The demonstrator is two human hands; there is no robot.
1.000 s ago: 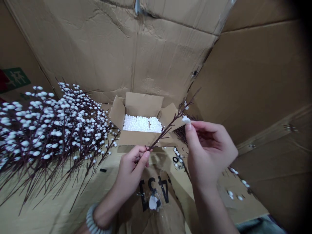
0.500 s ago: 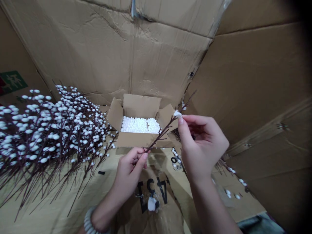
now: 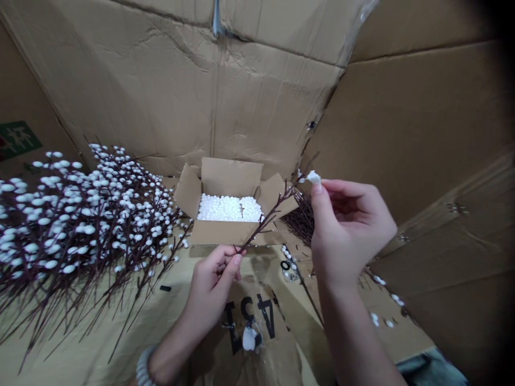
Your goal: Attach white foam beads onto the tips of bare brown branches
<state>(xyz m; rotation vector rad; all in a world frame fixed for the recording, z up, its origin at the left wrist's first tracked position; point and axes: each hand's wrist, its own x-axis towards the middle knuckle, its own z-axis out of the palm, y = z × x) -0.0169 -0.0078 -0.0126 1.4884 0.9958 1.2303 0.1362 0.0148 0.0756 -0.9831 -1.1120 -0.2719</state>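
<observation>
My left hand (image 3: 217, 287) pinches the lower end of a brown twig (image 3: 267, 218) that slants up to the right. Some white bits show near the twig's upper fork. Close to that fork, my right hand (image 3: 350, 236) is closed, with thumb and forefinger on a small lump of white, sticky-looking material (image 3: 313, 177). Behind the twig stands an open cardboard box (image 3: 225, 232) with many white foam balls (image 3: 225, 206) in it.
A heap of white-berry branches (image 3: 92, 214) lies at the left. Bare brown twigs (image 3: 300, 217) are bundled right of the box. A black ring (image 3: 285, 265), loose white balls and a white blob (image 3: 249, 339) lie nearer. Tall cardboard walls (image 3: 161, 96) enclose the back and right.
My right hand has moved right with the white lump, off the twig's side to beside its upper fork. My left hand still holds the twig almost in place.
</observation>
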